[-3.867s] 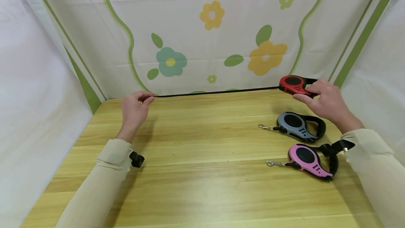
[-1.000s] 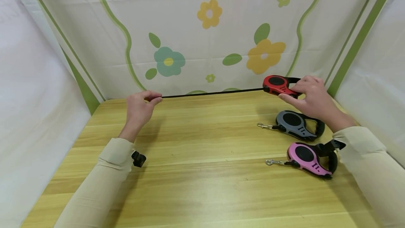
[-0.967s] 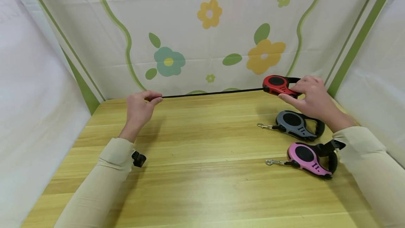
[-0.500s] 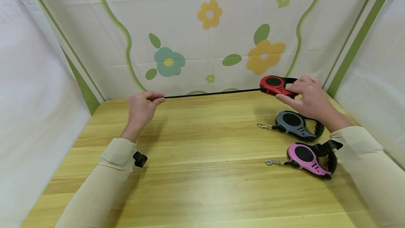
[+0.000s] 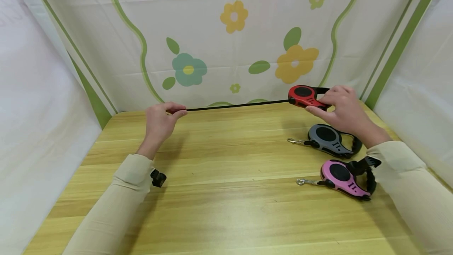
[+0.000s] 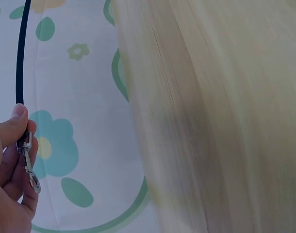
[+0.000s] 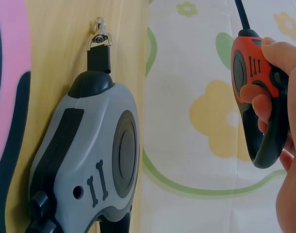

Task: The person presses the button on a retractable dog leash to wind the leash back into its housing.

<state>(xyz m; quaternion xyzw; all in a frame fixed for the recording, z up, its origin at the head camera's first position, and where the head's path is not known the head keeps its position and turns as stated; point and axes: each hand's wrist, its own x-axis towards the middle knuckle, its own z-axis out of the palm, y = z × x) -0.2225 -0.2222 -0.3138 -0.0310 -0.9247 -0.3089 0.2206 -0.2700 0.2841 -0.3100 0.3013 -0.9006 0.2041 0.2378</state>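
My right hand (image 5: 341,107) grips a red retractable dog leash (image 5: 302,95) by its black handle, above the back right of the table. In the right wrist view, fingers pass through the handle loop and the thumb lies on top of the casing. A black strap (image 5: 237,106) runs taut from the casing leftwards to my left hand (image 5: 161,123). The left thumb and fingers pinch the strap's end, just above a silver snap hook (image 6: 29,170) that hangs against the fingers in the left wrist view. The hook is hidden in the head view.
A grey retractable leash (image 5: 327,139) lies on the wooden table (image 5: 226,207) below the right hand. Nearer, a pink retractable leash (image 5: 341,174) lies partly behind the right wrist's camera. Both snap hooks point left. A flowered white cloth (image 5: 226,50) rises behind the table.
The red leash and right hand have moved left, and the left hand has moved slightly right. The strap between them has become shorter and stays taut. The grey and pink leashes lie as before.
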